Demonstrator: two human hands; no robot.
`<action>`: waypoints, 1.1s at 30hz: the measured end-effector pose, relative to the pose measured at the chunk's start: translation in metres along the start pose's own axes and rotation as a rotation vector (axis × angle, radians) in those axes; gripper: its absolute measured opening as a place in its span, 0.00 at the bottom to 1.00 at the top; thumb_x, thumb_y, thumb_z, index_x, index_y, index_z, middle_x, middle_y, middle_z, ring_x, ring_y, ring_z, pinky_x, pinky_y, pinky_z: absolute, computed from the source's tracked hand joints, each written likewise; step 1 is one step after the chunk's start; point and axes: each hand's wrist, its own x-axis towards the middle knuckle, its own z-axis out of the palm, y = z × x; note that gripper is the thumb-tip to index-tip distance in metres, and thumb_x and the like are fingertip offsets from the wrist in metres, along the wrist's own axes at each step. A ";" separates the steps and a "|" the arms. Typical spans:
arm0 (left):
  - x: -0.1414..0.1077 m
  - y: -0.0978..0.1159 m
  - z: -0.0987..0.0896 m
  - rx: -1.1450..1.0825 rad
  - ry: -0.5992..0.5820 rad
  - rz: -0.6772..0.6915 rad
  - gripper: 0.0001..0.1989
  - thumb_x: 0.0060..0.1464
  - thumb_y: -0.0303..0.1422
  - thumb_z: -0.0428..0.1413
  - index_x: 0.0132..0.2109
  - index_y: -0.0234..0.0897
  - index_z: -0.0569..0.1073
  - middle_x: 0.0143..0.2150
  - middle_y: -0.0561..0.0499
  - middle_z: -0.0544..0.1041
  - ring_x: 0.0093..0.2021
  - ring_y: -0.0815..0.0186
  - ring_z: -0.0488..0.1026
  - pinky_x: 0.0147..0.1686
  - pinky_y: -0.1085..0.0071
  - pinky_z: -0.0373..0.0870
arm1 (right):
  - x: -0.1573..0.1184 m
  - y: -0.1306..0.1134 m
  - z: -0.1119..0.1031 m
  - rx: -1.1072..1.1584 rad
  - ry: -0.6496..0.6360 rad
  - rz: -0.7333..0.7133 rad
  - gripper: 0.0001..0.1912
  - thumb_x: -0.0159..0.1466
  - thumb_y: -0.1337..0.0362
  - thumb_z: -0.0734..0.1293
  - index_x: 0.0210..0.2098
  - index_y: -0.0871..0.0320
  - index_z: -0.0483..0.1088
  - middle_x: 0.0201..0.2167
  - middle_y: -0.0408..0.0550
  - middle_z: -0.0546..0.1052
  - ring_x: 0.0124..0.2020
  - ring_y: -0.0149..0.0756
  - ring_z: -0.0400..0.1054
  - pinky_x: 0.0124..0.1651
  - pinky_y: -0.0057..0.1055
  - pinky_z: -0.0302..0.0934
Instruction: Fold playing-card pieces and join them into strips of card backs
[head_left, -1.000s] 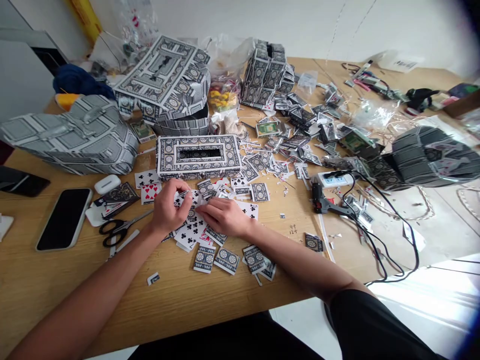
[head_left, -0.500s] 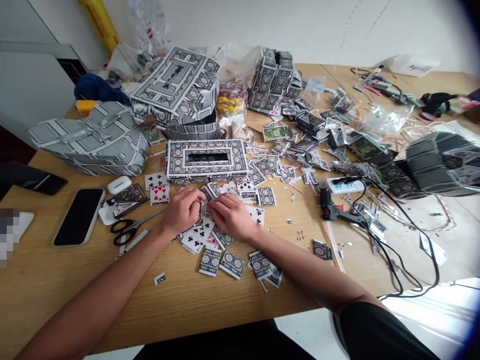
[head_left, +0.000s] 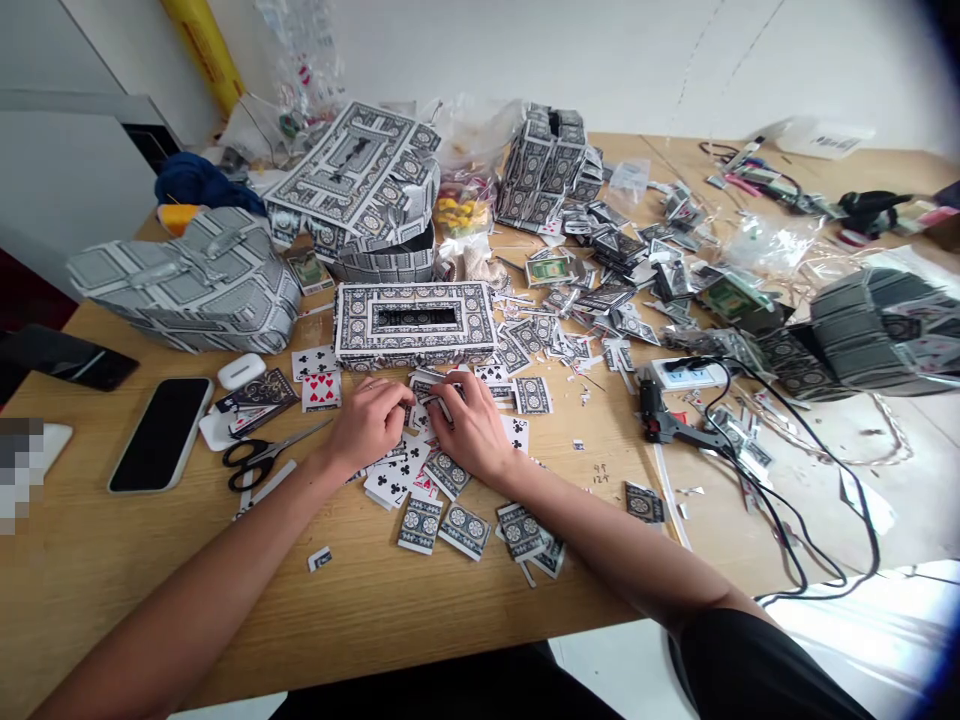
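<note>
My left hand (head_left: 369, 424) has its fingers closed on the left end of a small folded card piece (head_left: 424, 388). On the piece's right side is my right hand (head_left: 471, 426), fingers bent and pressed onto it. Loose playing cards (head_left: 394, 478) lie under and below both hands. Folded card pieces (head_left: 465, 530) with patterned backs rest nearer the table's front edge. Just behind the hands stands a flat box made of cards (head_left: 414, 348) with a slot in its top.
Scissors (head_left: 259, 458), a phone (head_left: 160, 434) and a white earphone case (head_left: 240, 371) lie at left. Card-made bags (head_left: 195, 285) and a lidded box (head_left: 352, 175) stand behind. A glue gun (head_left: 660, 415) with black cables and card scraps (head_left: 619, 245) are at right.
My right hand has shifted slightly, its fingers now spread further over the card piece. My left hand has barely moved. The whole view has shifted a little.
</note>
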 end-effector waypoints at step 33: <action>0.005 0.008 -0.006 -0.068 -0.119 0.055 0.06 0.62 0.27 0.54 0.39 0.37 0.76 0.41 0.46 0.78 0.43 0.57 0.75 0.48 0.56 0.71 | 0.011 0.014 -0.007 0.572 0.173 0.279 0.12 0.76 0.61 0.62 0.52 0.54 0.76 0.44 0.48 0.80 0.42 0.37 0.74 0.48 0.37 0.68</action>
